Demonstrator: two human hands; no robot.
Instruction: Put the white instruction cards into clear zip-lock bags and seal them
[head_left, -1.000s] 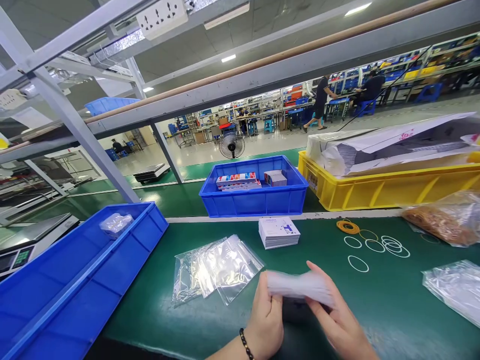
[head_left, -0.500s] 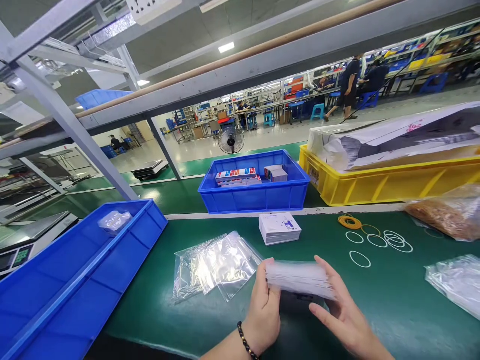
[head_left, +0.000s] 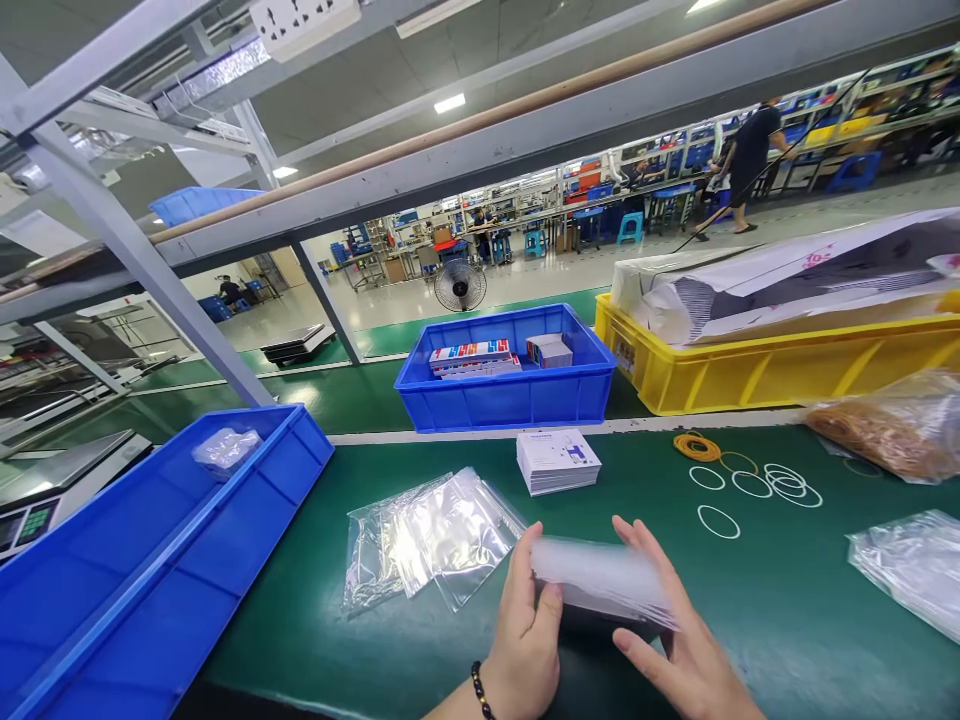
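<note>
Between my two hands is a whitish stack of thin sheets or cards [head_left: 600,575], blurred by motion and tilted over the table. My left hand [head_left: 529,630] grips its left end, fingers behind and thumb in front. At the right end, my right hand [head_left: 679,640] lies with its fingers along the edge and its thumb below, partly apart from the stack. Just beyond them a neat stack of white printed cards [head_left: 555,465] sits on the green table. Clear plastic bags [head_left: 439,530] lie overlapping to the left.
White rings [head_left: 718,522] and yellow rubber bands [head_left: 694,446] lie at right, near a bag of brown bands [head_left: 881,435]. A blue bin [head_left: 506,405] with printed boxes and a yellow crate [head_left: 750,380] stand behind. Another blue bin [head_left: 247,520] stands left; more plastic bags [head_left: 911,565] lie far right.
The stack in my hands has tilted further down at its right end and sits slightly lower. My hands keep their hold. A person in the background has walked to the right.
</note>
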